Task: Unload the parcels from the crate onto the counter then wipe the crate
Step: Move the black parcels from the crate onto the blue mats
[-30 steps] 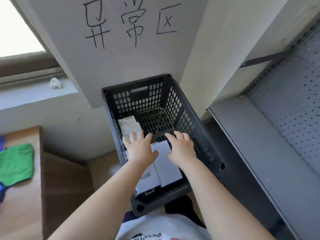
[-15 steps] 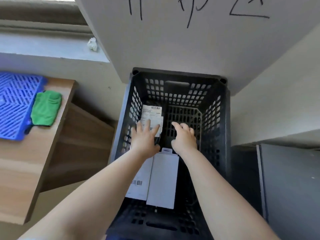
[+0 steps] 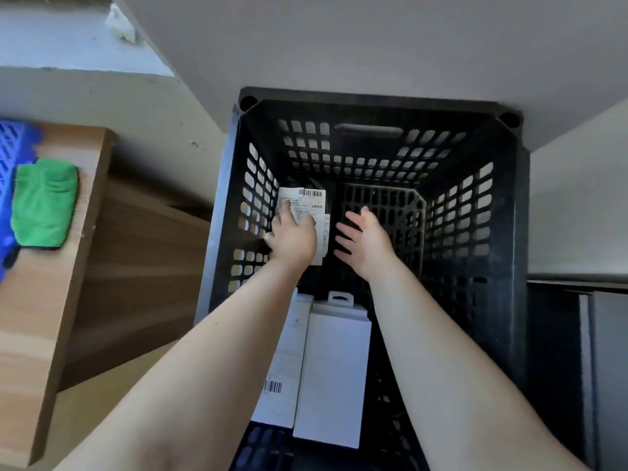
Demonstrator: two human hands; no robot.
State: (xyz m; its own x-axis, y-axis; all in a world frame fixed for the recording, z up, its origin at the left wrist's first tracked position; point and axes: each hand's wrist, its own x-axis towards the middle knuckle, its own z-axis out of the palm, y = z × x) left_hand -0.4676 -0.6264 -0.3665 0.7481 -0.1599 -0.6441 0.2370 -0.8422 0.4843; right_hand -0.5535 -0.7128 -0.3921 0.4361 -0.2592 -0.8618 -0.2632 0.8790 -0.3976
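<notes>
A black perforated crate (image 3: 373, 107) stands on the floor below me. Deep inside it lies a dark parcel with a white shipping label (image 3: 306, 202). My left hand (image 3: 294, 237) rests flat on that label with its fingers straight. Just to the right, my right hand (image 3: 368, 241) hovers open beside the parcel, holding nothing. Nearer to me in the crate lie two white boxes side by side: one with a hang tab (image 3: 334, 372), one with a barcode (image 3: 282, 379) partly under my left forearm.
A wooden counter (image 3: 51, 300) stands to the left of the crate. On it lie a green cloth (image 3: 44, 202) and a blue perforated tray (image 3: 10, 154). A grey wall overhangs the crate's far rim. Dark metal shelving (image 3: 584, 334) is at the right.
Both hands have reached deeper into the crate, past the white boxes. My left hand now lies on the labelled parcel. The view has tilted down and closer over the crate.
</notes>
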